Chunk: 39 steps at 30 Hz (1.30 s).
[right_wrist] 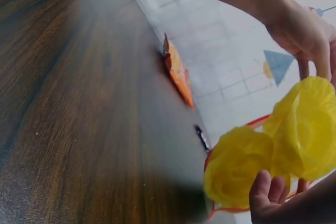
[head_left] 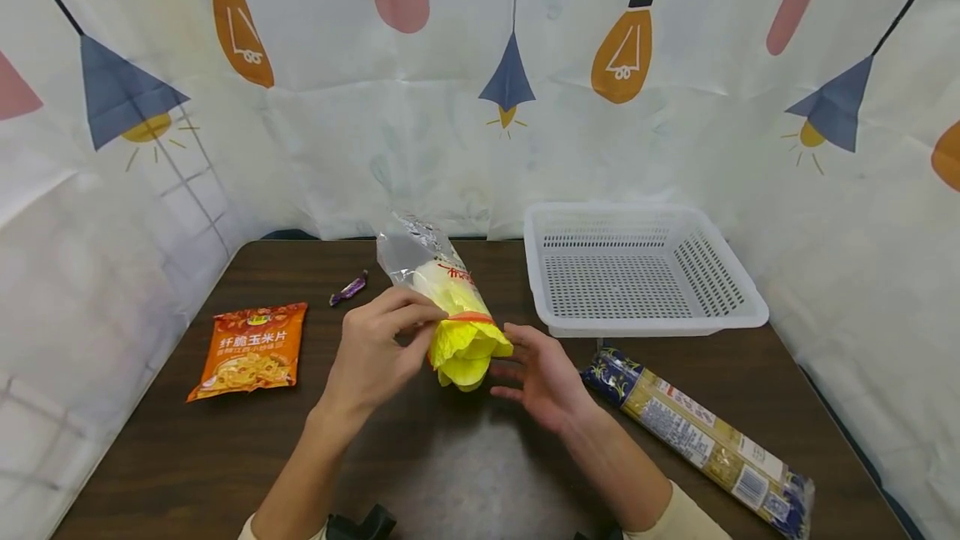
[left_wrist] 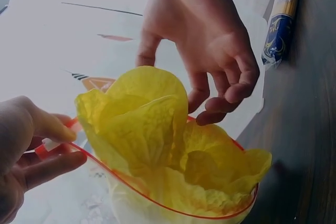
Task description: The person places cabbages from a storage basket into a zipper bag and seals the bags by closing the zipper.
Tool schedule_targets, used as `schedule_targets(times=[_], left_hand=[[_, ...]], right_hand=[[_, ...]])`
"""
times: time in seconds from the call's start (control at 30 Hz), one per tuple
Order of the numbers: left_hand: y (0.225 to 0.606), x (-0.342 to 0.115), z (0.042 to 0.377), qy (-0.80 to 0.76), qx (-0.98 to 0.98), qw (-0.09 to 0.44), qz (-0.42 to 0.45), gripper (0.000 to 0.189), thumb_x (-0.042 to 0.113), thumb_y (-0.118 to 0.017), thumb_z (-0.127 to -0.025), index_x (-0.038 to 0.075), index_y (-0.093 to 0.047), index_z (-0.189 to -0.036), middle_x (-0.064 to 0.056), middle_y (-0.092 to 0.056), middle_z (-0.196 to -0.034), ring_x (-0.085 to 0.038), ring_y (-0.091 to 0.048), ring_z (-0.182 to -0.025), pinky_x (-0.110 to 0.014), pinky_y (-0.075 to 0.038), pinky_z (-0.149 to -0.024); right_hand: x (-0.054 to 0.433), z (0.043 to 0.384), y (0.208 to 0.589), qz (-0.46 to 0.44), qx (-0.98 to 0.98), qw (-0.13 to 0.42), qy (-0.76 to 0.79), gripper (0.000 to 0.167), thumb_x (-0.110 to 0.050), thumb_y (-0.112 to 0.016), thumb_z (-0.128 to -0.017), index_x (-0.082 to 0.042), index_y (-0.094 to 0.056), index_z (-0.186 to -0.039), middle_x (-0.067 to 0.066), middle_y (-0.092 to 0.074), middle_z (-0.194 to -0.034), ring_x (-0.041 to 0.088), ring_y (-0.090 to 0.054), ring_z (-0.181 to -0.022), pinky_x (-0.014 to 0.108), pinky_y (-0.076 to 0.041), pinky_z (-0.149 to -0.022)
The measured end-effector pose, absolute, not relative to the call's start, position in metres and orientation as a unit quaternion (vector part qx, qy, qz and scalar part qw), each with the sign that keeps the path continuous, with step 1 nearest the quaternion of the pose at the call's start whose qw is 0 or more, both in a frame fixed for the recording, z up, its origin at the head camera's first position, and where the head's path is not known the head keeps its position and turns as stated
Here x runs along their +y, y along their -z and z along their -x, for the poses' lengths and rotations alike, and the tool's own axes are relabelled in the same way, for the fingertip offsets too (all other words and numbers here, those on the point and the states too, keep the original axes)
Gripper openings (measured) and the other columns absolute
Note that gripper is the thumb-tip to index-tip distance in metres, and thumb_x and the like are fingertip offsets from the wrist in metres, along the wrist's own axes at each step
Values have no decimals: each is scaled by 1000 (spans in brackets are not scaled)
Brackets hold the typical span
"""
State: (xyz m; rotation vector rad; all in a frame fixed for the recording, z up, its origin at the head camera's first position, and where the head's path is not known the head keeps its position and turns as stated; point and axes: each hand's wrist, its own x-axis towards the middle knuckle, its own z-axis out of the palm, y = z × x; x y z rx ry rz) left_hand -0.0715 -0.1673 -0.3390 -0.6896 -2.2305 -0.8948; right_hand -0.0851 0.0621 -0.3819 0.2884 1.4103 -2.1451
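A clear plastic bag (head_left: 420,252) with red printing lies over the middle of the table, its mouth towards me. Yellow, thin, ruffled leaf-like pieces (head_left: 468,352) bulge out past the bag's red rim (left_wrist: 152,201). My left hand (head_left: 386,344) pinches that rim at its left corner between thumb and fingers, beside a small white bit (left_wrist: 51,144). On the other side, my right hand (head_left: 546,377) has its fingers loosely spread at the yellow pieces, gripping nothing. In the left wrist view the right fingertips hang just above the rim.
An orange snack packet (head_left: 255,350) lies to the left, with a small purple-wrapped sweet (head_left: 348,288) nearer the middle. At the back right stands a white perforated basket (head_left: 547,319). A long pack of noodles (head_left: 697,440) slants across the right side of the dark wooden table (head_left: 187,473).
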Motion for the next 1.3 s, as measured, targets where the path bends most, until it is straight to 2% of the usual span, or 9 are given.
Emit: schedule_targets(times=[0.2,0.3,0.43,0.53,0.7,0.87,1.1,1.3], left_hand=[[337,-164,70,366,-839,330,232,15,-4,-82,-81,7,-82,-91,2,-73,-92,-8,-68,-75,-18,-59,-69],[338,-163,69,378,-833,343,211,14,-3,-82,-82,8,-83,-90,2,-74,-90,-8,-68,-72,-14,-57,-69],[338,-162,69,394,-824,358,197,13,-1,-82,-82,10,-84,-89,0,-75,-87,-11,-68,-69,-9,-54,-70],[336,-160,69,407,-815,366,189,12,1,-82,-83,11,-84,-89,0,-75,-86,-11,-68,-67,-7,-53,-70],[330,-159,70,437,-800,371,178,10,3,-83,-83,11,-84,-89,1,-77,-86,-11,-70,-68,-10,-56,-69],[327,-161,68,464,-790,363,168,12,2,-85,-82,11,-85,-90,-1,-77,-87,-11,-71,-72,-14,-58,-69],[322,-165,62,504,-769,368,141,15,-1,-85,-81,11,-85,-90,-3,-77,-88,-6,-69,-75,-16,-59,-69],[317,-171,62,560,-725,378,134,18,-10,-83,-79,5,-83,-89,-12,-75,-88,-11,-68,-75,-17,-59,-67]], right_hand=[[62,86,392,-118,542,267,788,22,-34,-54,-103,-14,-63,-107,5,-61,-115,26,-56,-94,44,-54,-86],[61,85,397,-106,563,270,774,14,-26,-54,-103,-15,-63,-101,2,-62,-104,23,-55,-86,40,-55,-78],[59,84,401,-91,587,275,756,8,-15,-53,-102,-12,-58,-107,3,-60,-102,24,-56,-88,38,-55,-75],[58,83,403,-84,592,288,749,14,-12,-54,-102,-9,-54,-116,7,-63,-109,26,-58,-95,37,-55,-78],[59,87,401,-70,592,314,739,31,-10,-58,-102,-5,-45,-130,15,-64,-118,30,-64,-105,43,-56,-93],[59,87,401,-55,591,330,734,34,-4,-55,-102,-4,-40,-132,20,-64,-123,37,-67,-112,53,-53,-105],[60,86,399,-39,585,332,739,33,-3,-56,-101,-5,-40,-129,19,-63,-120,28,-68,-94,46,-57,-96],[70,86,389,-3,579,311,754,33,-5,-57,-101,-5,-40,-129,11,-68,-112,23,-69,-89,38,-58,-88]])
